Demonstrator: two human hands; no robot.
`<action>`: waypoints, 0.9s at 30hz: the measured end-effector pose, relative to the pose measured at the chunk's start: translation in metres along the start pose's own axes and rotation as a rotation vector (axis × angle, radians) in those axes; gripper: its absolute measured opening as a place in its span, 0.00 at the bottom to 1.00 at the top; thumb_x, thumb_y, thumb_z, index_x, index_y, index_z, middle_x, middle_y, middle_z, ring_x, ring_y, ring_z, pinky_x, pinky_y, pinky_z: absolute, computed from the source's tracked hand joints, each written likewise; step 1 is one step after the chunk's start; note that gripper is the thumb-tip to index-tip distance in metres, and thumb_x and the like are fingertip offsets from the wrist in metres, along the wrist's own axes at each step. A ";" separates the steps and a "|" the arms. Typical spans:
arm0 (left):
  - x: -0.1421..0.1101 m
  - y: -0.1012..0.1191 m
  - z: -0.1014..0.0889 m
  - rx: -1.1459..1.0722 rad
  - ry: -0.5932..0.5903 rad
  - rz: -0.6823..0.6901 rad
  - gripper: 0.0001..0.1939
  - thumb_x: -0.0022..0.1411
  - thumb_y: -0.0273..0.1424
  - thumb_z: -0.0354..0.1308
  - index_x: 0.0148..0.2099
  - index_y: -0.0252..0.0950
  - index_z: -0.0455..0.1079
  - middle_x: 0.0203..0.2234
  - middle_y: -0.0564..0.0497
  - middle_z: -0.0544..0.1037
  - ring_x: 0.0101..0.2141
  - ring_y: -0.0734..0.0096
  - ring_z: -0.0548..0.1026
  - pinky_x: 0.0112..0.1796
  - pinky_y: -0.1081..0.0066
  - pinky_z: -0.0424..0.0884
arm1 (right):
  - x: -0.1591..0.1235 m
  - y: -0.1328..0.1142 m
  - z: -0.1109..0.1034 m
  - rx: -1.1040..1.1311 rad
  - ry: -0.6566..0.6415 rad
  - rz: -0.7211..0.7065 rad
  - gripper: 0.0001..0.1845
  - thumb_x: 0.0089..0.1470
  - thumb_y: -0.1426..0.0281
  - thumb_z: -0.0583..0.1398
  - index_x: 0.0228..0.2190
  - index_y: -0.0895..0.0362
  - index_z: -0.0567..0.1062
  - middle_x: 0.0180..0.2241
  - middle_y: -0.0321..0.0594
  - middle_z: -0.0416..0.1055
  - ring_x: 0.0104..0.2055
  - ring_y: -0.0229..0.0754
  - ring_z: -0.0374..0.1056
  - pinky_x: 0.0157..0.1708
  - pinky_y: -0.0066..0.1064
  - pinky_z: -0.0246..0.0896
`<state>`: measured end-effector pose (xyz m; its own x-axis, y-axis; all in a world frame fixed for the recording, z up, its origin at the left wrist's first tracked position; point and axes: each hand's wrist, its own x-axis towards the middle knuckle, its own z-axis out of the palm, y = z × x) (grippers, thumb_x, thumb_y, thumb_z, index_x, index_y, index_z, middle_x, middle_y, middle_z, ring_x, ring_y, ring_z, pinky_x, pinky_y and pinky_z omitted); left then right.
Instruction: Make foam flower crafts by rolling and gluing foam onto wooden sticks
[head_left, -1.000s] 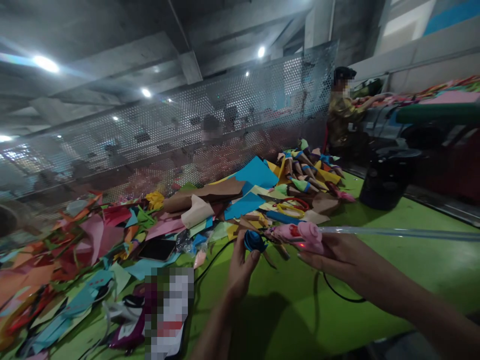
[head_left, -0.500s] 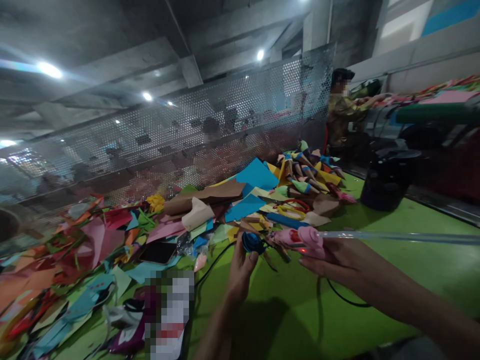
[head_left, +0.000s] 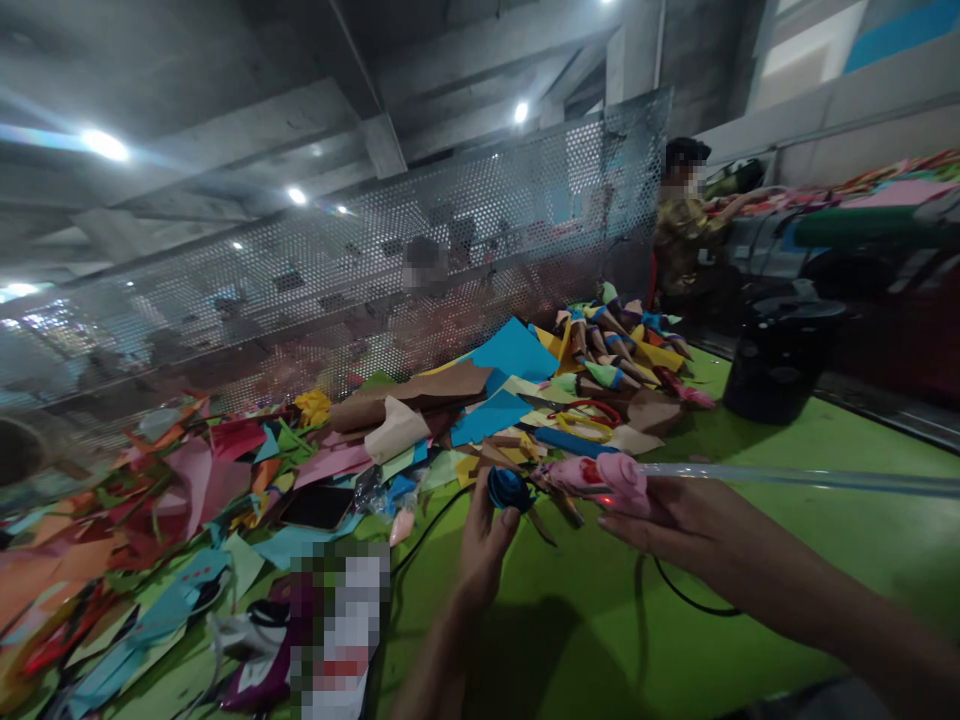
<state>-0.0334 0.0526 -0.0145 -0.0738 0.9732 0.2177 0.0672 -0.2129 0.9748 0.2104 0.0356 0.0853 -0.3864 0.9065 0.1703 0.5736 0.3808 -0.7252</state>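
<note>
Between the thumb and fingers of my left hand (head_left: pixel 486 545) is a blue rolled paper flower (head_left: pixel 509 488). My right hand (head_left: pixel 675 520) is wrapped round a pink hot glue gun (head_left: pixel 600 474) with a small red light lit on its side. A long clear glue stick (head_left: pixel 795 477) sticks out of the gun's back end towards the right. The gun's nozzle points left and is close to the flower; whether they touch I cannot tell. A black cord (head_left: pixel 697 602) hangs below my right hand.
Coloured paper scraps (head_left: pixel 202 480) cover the left of the green table (head_left: pixel 585 640). A phone (head_left: pixel 318 507) lies among them. Paper cones (head_left: pixel 611 345) are heaped at the back, near a black bin (head_left: pixel 780 360). A perforated metal screen (head_left: pixel 360 280) stands behind; a person (head_left: pixel 690 235) sits beyond.
The blue paper flower in my left hand has turned slightly and shifted a little to the right. My right hand and the glue gun stay almost where they were.
</note>
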 end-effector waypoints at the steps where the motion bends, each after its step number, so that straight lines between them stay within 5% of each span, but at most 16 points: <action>1: 0.000 0.000 0.000 -0.004 0.001 0.002 0.33 0.54 0.56 0.61 0.53 0.38 0.72 0.43 0.44 0.78 0.55 0.45 0.68 0.57 0.53 0.63 | 0.000 0.001 0.000 -0.012 0.009 0.002 0.19 0.60 0.52 0.58 0.28 0.52 0.76 0.23 0.35 0.72 0.26 0.43 0.66 0.32 0.34 0.64; 15: 0.002 0.004 0.001 -0.030 -0.021 0.037 0.30 0.55 0.55 0.60 0.50 0.37 0.72 0.40 0.45 0.77 0.54 0.48 0.68 0.57 0.56 0.62 | -0.004 0.000 -0.002 -0.067 0.005 0.024 0.23 0.57 0.49 0.58 0.22 0.53 0.72 0.22 0.38 0.73 0.24 0.44 0.66 0.27 0.33 0.60; 21: 0.000 0.003 0.000 -0.017 -0.025 0.013 0.31 0.55 0.56 0.60 0.50 0.37 0.72 0.40 0.44 0.77 0.52 0.48 0.69 0.57 0.55 0.62 | -0.003 -0.001 -0.002 0.062 -0.063 0.017 0.18 0.59 0.52 0.57 0.32 0.53 0.77 0.32 0.39 0.79 0.34 0.50 0.72 0.36 0.35 0.64; 27: 0.000 0.003 0.001 -0.032 -0.008 0.011 0.32 0.54 0.56 0.60 0.50 0.36 0.72 0.42 0.43 0.77 0.55 0.46 0.68 0.57 0.55 0.62 | -0.004 -0.001 -0.002 0.096 -0.075 0.041 0.17 0.59 0.54 0.58 0.32 0.54 0.78 0.32 0.39 0.78 0.33 0.48 0.72 0.37 0.34 0.65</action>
<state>-0.0321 0.0522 -0.0119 -0.0650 0.9714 0.2283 0.0360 -0.2264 0.9734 0.2125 0.0318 0.0870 -0.4191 0.9034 0.0910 0.5199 0.3210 -0.7916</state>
